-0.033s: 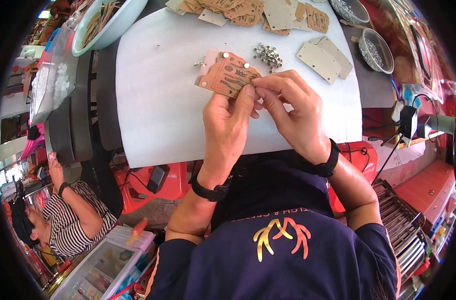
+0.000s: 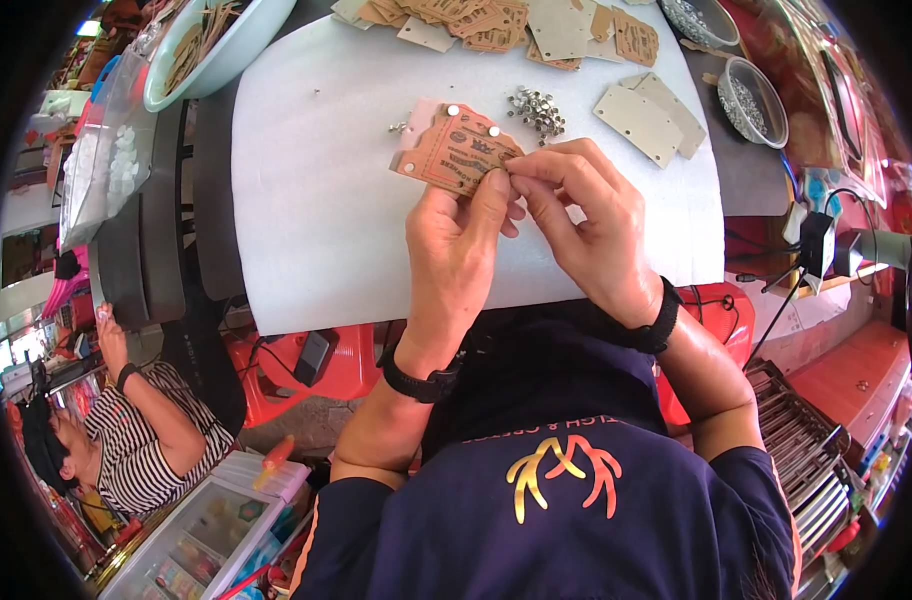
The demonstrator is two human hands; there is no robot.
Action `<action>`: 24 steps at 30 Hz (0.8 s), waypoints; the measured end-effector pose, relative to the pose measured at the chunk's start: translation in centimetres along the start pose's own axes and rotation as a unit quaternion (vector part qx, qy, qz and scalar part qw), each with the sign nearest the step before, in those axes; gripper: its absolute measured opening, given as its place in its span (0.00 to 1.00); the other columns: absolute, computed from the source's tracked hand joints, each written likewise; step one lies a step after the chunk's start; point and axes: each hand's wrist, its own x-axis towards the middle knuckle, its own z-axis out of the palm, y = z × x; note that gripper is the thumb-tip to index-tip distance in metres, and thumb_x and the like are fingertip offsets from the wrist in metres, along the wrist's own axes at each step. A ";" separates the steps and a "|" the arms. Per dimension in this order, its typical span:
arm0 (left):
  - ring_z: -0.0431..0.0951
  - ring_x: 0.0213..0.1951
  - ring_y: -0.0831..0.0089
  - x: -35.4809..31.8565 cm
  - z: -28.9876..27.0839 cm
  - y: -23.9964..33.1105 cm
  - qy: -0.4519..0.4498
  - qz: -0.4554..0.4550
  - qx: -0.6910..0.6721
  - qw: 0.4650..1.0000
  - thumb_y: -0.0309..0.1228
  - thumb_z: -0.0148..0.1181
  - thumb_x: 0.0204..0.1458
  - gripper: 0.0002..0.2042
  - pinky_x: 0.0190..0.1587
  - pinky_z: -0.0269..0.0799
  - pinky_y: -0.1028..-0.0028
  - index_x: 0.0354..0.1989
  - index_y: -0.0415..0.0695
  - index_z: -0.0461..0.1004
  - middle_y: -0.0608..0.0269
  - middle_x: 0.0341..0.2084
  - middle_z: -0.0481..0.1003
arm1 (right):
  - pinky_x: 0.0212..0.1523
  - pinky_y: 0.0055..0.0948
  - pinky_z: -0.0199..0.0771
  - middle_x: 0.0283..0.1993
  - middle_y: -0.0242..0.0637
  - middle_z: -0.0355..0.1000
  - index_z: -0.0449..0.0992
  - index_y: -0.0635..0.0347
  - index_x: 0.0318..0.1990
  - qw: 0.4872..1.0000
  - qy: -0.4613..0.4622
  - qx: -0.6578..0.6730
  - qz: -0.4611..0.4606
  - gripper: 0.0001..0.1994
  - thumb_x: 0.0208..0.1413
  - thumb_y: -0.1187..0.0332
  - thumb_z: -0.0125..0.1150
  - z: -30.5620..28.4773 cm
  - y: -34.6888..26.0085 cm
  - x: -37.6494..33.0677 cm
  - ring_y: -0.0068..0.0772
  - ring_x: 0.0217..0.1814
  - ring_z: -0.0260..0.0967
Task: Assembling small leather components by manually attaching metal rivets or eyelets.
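Observation:
My left hand [image 2: 449, 245] holds a brown printed card [image 2: 456, 150] with a wavy edge, thumb on top and the other fingers beneath. Round silvery studs sit at several of the card's corners. At its near right corner the thumb and fingertips of my right hand [image 2: 594, 220] are pinched together, touching the card's edge; anything small between them is hidden. Just beyond my hands lies a heap of small metal caps [image 2: 536, 113]. A few tiny metal pieces [image 2: 398, 127] lie beside the card's left side.
Plain grey cards with corner holes [image 2: 638, 122] lie to the right. Brown and grey cards [image 2: 491, 25] are piled at the far edge of the white table sheet [image 2: 316, 200]. Bowls of metal pieces [image 2: 754, 100] stand at far right, a pale basin [image 2: 166, 85] at far left. Another person [image 2: 141, 425] sits left.

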 end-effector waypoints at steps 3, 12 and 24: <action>0.76 0.32 0.80 0.0 -0.1 -0.1 -0.004 0.005 0.002 1.000 0.30 0.54 0.63 0.09 0.32 0.71 0.79 0.43 0.35 0.72 0.61 0.33 0.77 | 0.27 0.28 0.73 0.35 0.41 0.72 0.73 0.64 0.42 1.000 -0.025 -0.011 0.007 0.09 0.53 0.79 0.62 -0.2 -0.2 0.3 0.35 0.28 0.72; 0.74 0.32 0.78 -0.2 0.1 0.5 0.039 0.021 0.050 0.998 0.31 0.52 0.64 0.10 0.33 0.70 0.76 0.44 0.36 0.72 0.64 0.33 0.76 | 0.29 0.17 0.64 0.31 0.25 0.71 0.71 0.63 0.44 0.910 -0.048 0.260 0.320 0.07 0.65 0.69 0.55 -1.0 -1.5 0.1 0.11 0.31 0.64; 0.72 0.33 0.82 -0.2 0.2 -0.2 0.016 0.116 0.124 0.985 0.30 0.52 0.64 0.09 0.34 0.70 0.78 0.44 0.35 0.71 0.64 0.36 0.76 | 0.32 0.19 0.73 0.36 0.31 0.74 0.70 0.65 0.45 0.888 -0.058 0.321 0.323 0.07 0.65 0.70 0.55 -0.4 -1.2 -0.3 0.16 0.34 0.69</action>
